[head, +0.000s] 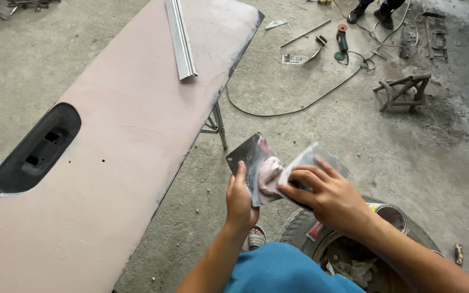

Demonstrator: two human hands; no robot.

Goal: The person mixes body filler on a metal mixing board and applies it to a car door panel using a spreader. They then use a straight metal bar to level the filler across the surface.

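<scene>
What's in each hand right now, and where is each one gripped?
Left hand holds a metal spreader by its lower edge; right hand holds a second spreader across its blade.

My right hand [327,198] hides part of the spreader [313,160]; beyond my fingers [305,176], another person [375,11] is cropped above the feet.

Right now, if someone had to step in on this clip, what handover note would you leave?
Left hand grips a metal spreader plate carrying a lump of pink filler. Right hand presses a second spreader against that lump. The long panel on its stand lies to the left, its face coated pink all over except the dark recess. A metal trim strip rests on its far end. An open can sits on the tyre below.
</scene>
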